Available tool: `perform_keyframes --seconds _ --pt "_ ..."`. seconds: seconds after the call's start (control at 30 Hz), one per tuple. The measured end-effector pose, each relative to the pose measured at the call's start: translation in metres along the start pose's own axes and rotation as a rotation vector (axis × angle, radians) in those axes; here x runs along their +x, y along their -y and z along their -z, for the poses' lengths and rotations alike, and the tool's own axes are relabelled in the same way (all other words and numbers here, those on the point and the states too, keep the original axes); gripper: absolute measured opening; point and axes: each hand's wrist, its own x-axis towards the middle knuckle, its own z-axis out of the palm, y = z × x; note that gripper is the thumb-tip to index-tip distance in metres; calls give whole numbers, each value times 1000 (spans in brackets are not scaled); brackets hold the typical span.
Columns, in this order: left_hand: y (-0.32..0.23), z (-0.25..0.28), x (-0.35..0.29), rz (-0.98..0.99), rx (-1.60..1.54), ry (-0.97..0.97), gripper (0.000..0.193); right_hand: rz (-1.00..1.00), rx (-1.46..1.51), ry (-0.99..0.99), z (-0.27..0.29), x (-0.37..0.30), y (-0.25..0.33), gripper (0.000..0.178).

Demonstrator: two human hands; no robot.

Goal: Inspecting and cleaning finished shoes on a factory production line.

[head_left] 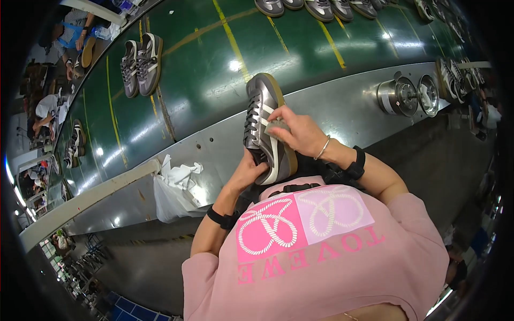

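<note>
A dark metallic-grey sneaker (262, 140) with pale side stripes, black laces and a gum-coloured sole is held up over the metal ledge, toe pointing away from me. My left hand (247, 172) grips it at the heel end, with the thumb at the collar opening. My right hand (301, 132) pinches a small greyish block (277, 127), perhaps an eraser or a pad, against the striped side of the shoe. Its exact kind is unclear. Part of the heel lies close to my pink shirt.
A green conveyor belt (198, 80) with yellow lines runs beyond the metal ledge (326, 109). It carries a pair of sneakers (142, 65) and several more shoes at the far edge. White paper in a plastic bag (176, 187) hangs at the left; a metal pot (397, 97) stands right.
</note>
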Motion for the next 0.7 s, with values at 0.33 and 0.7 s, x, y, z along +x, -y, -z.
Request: perform_keyframes --seconds 0.33,0.7 --pt "3 0 11 -51 19 22 84 -160 154 314 11 11 -6 23" --pt "18 -5 19 -111 39 -5 76 -174 201 254 10 0 -13 25"
